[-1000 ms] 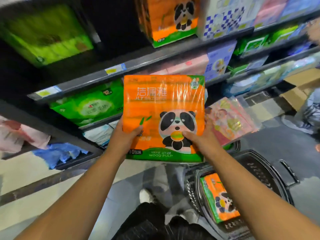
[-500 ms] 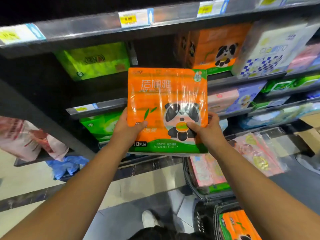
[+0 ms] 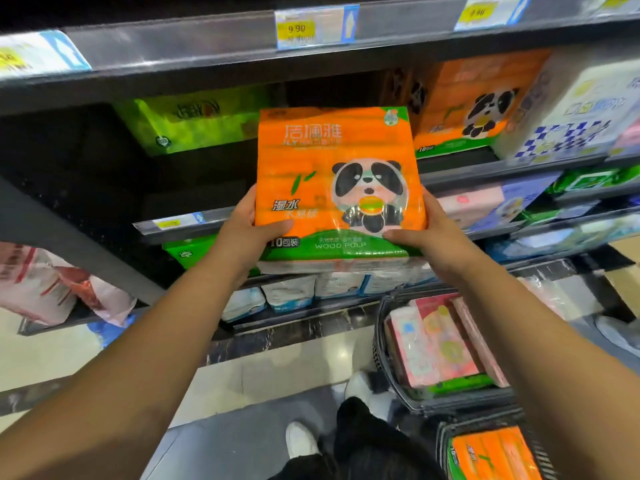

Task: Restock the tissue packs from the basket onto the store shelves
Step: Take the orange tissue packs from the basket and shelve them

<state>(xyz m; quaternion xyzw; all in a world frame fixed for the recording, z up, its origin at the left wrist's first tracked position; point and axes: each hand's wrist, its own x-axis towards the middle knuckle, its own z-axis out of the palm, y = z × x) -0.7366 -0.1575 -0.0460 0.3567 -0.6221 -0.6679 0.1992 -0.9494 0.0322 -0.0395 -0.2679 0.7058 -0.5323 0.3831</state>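
Two hands, left hand (image 3: 247, 233) & right hand (image 3: 429, 245), grip orange tissue pack (image 3: 332, 174) w/ dark shelf (image 3: 173, 46) behind, glossy floor (image 3: 52, 358) below.

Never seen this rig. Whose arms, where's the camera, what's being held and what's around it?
No robot: those are a person's bare arms, filmed by a wide-angle camera on their head, looking forward and down. The left hand and right hand grip the lower sides of an orange panda tissue pack, held upright before the store shelves. A matching pack sits on the shelf behind, right of a green pack. Down by the feet, one basket holds pink packs; a second basket holds another orange pack.
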